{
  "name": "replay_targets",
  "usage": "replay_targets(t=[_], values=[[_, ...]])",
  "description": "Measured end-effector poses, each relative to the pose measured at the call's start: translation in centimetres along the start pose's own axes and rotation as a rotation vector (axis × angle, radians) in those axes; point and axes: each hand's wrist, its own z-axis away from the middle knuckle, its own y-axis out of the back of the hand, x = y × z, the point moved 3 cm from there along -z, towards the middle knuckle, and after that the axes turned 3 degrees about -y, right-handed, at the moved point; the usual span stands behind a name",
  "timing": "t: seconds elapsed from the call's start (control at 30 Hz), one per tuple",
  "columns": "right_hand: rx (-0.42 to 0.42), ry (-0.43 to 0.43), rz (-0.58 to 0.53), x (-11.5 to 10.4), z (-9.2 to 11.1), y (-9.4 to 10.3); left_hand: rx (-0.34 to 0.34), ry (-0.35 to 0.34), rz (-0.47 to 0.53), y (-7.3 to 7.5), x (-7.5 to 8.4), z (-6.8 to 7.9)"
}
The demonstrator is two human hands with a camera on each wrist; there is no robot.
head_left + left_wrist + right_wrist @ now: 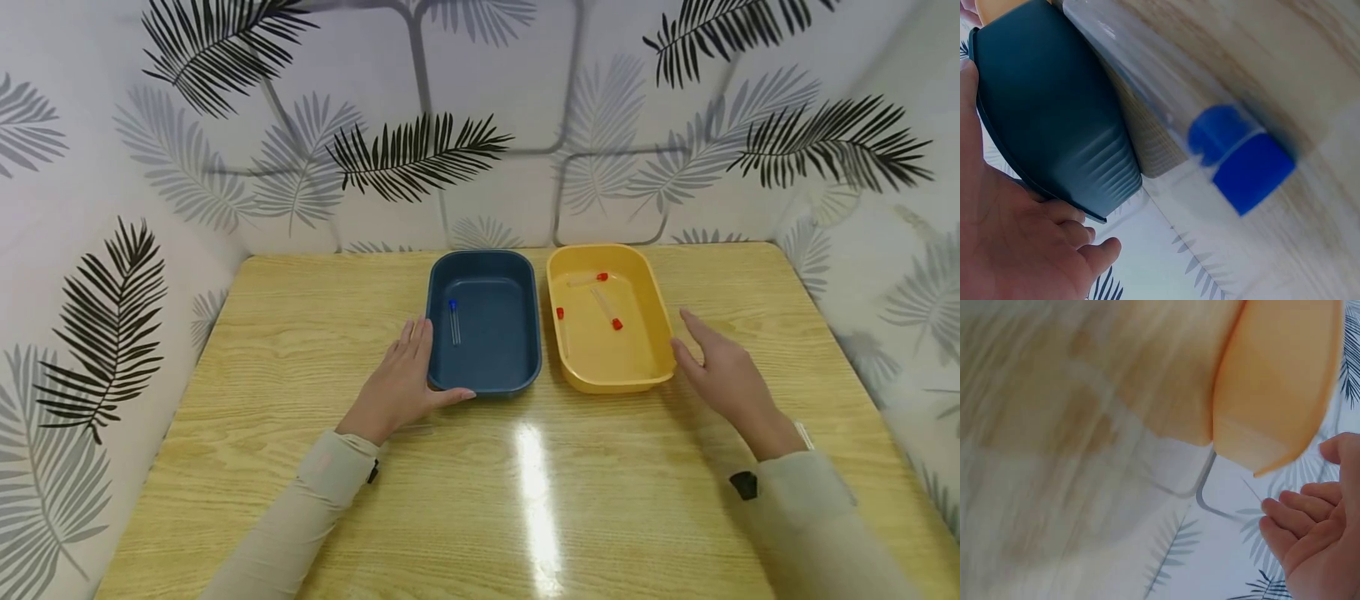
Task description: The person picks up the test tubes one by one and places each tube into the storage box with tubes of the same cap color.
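Your left hand (pixel 401 379) is at the near-left corner of the blue tray (pixel 498 333), fingers extended along its left side and thumb apart from them along the near edge, touching the tray without curling round it. Your right hand (pixel 722 375) is beside the right side of the yellow tray (pixel 637 354), thumb and fingers apart and relaxed, holding nothing; you cannot tell whether a fingertip touches the rim.

Close to your left wrist, a loose blue-capped tube (pixel 1166 94) lies on the surface (pixel 615 492), near the blue tray. Inside that tray, toward the left, lies another blue-capped tube (pixel 454 323), its cap at the far end.

The yellow tray stands just right of the blue one and holds three clear tubes with red caps: the far tube (pixel 588 279) with its cap to the right, the middle tube (pixel 606 307) with its cap at the near end, and the left tube (pixel 562 321) along the wall, cap far.

Beyond the surface hangs a white leaf-patterned cloth (pixel 510 200).
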Motion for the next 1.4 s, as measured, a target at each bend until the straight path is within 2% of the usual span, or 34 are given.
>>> replay_targets(t=[0.1,0.17,0.43,0.57,0.83,1.0,1.2,1.4], values=[[0.053,-0.017,0.018,0.5,0.6,1.1,-0.003,0.007,-0.002,0.0,0.0,0.0],[0.052,-0.045,0.018,0.9,1.1,1.9,0.0,0.003,-0.004,-0.1,-0.1,0.0],[-0.096,-0.182,0.015,4.1,3.7,4.8,0.014,-0.007,-0.012,-0.1,-0.1,0.0],[-0.132,-0.22,0.034,6.2,5.3,5.9,0.01,-0.007,-0.008,-0.1,-0.1,0.0],[-0.163,-0.31,0.083,9.5,8.2,6.3,0.014,-0.009,-0.007,-0.2,-0.2,-0.1],[-0.229,-0.343,0.079,10.5,9.7,5.9,0.007,-0.007,-0.007,-0.3,-0.2,-0.1],[-0.332,-0.405,0.087,11.3,10.4,5.2,0.007,-0.002,-0.01,-0.2,-0.2,0.0],[-0.338,-0.41,0.115,11.5,10.8,5.1,0.009,-0.007,0.012,-0.2,-0.2,-0.1]])
